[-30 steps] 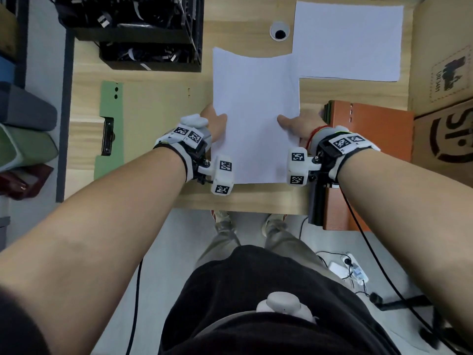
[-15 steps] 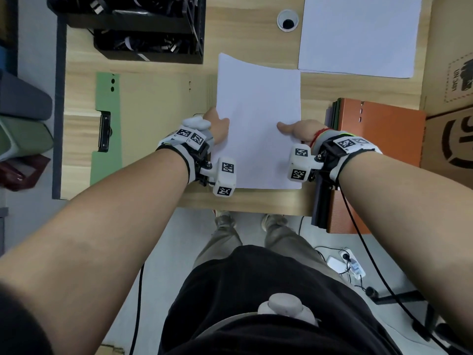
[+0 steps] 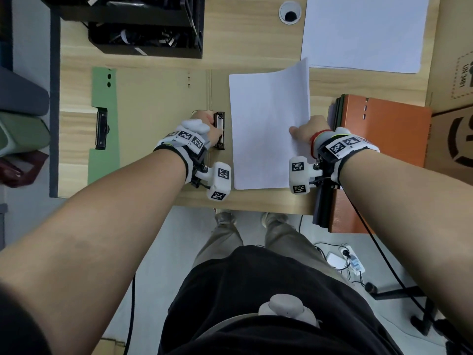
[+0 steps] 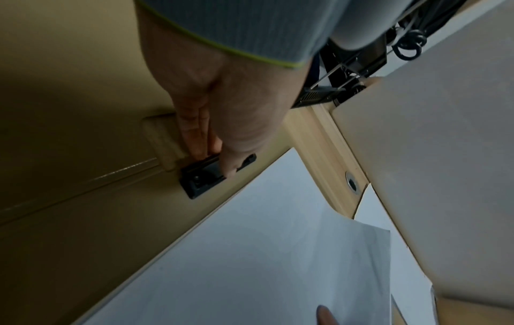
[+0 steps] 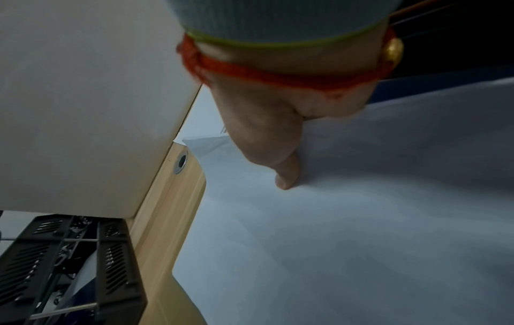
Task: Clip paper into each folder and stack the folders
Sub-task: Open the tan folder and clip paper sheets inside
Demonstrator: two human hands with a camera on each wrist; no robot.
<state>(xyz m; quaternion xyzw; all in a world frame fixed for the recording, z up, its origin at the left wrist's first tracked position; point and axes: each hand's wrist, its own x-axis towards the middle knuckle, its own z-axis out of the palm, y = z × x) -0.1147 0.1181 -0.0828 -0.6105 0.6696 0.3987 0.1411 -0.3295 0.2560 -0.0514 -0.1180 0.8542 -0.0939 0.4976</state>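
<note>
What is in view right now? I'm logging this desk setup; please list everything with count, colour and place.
open folder: one, tan inside, green edge, desk centre-left
clip: one, black, at the folder's spine
held sheet: one, white, over the folder's right half
paper stack: one, white, far right
closed folders: a pile, orange on top, right
trays: black, far left
cardboard box: one, brown, right edge
left hand: gripping the clip
right hand: pinching the held sheet

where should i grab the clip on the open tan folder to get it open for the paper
Probably by the clip's long edge facing the spine, coming from the left. The sheet lies just to its right, so that side must stay free. The left hand already meets it there, thumb and fingertips on the black bar, while the right hand pinches the sheet's right edge.
</note>
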